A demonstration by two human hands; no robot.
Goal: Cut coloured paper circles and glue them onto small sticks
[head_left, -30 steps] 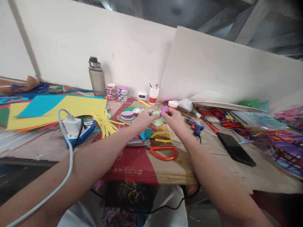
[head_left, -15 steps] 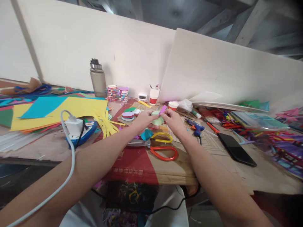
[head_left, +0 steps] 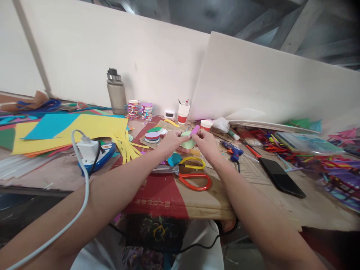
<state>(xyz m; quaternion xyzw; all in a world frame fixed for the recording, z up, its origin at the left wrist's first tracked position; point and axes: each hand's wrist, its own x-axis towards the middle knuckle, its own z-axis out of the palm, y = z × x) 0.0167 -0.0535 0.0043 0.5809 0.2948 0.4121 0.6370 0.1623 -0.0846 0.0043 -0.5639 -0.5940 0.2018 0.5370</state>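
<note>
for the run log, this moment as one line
left hand: holds green paper piece; right hand: pinches purple paper strip; nearby: scissors

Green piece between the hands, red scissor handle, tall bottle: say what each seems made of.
Green piece: likely paper or thin card, matte; even colour, no shine.
Red scissor handle: probably plastic or plastic-coated metal, smooth; bright, uniform colour.
Tall bottle: perhaps smooth tinted plastic, though glass is possible; its collar gleams like metal.
</note>
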